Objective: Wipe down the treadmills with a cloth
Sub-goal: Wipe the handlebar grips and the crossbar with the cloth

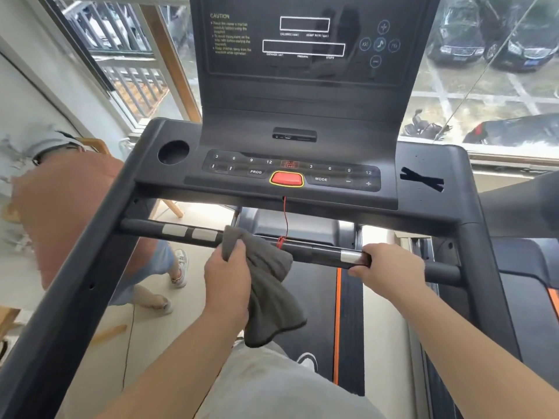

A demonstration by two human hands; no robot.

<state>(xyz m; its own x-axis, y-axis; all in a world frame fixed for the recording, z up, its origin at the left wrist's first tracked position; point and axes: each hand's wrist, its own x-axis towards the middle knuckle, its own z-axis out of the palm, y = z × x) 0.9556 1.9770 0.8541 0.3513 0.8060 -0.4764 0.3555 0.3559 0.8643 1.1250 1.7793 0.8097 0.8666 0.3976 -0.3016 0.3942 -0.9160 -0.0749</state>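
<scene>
Crosswise handlebar (326,254), left hand (227,278) gripping grey cloth (269,285) against it, cloth hanging lengthwise toward person, right hand (390,267) clasping handlebar

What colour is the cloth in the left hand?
The cloth gripped by the left hand is plain dark grey; the head view shows it clearly.

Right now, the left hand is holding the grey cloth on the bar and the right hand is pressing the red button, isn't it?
Not quite. The right hand is not pressing the red button, which sits untouched; it grips the bar, as the head view shows. The left hand does hold the grey cloth on the bar.
</scene>
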